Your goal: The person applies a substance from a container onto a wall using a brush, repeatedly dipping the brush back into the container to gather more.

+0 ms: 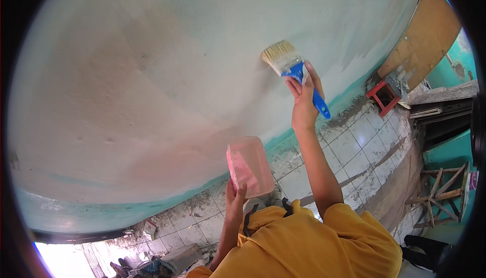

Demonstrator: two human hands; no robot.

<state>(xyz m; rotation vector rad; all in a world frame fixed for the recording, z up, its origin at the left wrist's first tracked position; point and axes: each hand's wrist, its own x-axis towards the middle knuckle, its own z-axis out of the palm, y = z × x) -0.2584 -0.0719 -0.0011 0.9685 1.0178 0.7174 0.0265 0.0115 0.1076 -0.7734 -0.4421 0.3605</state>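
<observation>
By wall [167, 75], R hand [305, 98] w/ brush [292, 69]; bristles [279, 51] well off teal edge [281, 140].

Glossy plastic brush handle [321, 106], coarse bristles [279, 51], smooth translucent plastic tub [260, 159], matt patchy wall [152, 101], soft cloth shirt [314, 240]

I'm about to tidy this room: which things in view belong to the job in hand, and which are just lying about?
In use:
paintbrush, in the right hand
pink container, in the left hand
wall in front of them

Probably just lying about:
red stool-like frame
brown board
weathered plank
wooden trestle-like frame
</observation>
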